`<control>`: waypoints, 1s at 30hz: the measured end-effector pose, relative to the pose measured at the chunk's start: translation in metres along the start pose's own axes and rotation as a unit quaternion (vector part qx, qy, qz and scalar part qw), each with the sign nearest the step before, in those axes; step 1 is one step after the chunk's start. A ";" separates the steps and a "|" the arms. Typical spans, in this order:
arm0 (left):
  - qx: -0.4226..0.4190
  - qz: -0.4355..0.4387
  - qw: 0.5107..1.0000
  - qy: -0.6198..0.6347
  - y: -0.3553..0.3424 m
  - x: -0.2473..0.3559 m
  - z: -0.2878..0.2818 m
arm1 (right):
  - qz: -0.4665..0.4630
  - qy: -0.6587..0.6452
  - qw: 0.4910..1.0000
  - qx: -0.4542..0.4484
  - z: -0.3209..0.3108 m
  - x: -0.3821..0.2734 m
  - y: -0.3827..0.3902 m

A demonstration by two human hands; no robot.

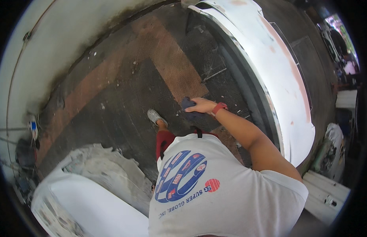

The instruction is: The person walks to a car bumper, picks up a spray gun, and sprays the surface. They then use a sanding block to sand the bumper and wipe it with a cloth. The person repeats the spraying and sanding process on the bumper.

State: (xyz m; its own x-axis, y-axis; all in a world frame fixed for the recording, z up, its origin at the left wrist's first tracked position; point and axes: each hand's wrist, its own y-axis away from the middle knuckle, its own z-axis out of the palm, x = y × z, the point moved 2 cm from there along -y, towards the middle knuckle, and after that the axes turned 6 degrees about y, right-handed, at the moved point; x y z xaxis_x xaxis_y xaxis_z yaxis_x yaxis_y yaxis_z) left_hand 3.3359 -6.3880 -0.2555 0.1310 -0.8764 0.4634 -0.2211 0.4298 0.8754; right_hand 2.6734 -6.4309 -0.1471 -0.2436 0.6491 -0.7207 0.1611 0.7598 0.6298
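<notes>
A pale wall [72,29] stands at far left, stained dark along its base. At lower left lies a white panel [96,205], greyish, ragged-edged material beside it. The left hand is out of view; its state cannot be told. A grey shoe [155,116] rests on the dark floor [124,93]. At centre, a dark cloth [187,104] is held above the floor by the right hand [202,106], fingers closed on it. A red wristband [219,108] circles that wrist. Further right stands a long, curved white bumper [278,71], with pinkish patches, apart from the hand.
</notes>
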 end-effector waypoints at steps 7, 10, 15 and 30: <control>-0.136 0.143 0.975 -0.099 -0.153 0.305 0.100 | 0.312 0.185 0.924 0.119 -0.021 0.106 -0.009; -0.012 0.100 0.982 -0.161 -0.194 0.467 0.173 | 0.397 0.112 0.904 0.110 -0.007 0.089 -0.001; -0.013 0.204 0.943 -0.262 -0.190 0.684 0.375 | 0.502 -0.024 0.863 0.044 0.038 0.083 -0.053; -0.116 0.076 0.926 -0.352 -0.252 0.766 0.819 | 0.423 -0.014 0.882 0.206 -0.281 -0.069 -0.351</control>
State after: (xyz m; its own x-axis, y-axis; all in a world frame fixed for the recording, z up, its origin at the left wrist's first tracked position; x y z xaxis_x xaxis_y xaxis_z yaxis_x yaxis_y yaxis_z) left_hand 2.7004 -7.3450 -0.2336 -0.5644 -0.6917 0.4506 0.0396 0.5225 0.8517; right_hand 2.3645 -6.7528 -0.2366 0.1529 0.9868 -0.0532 0.6099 -0.0518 0.7908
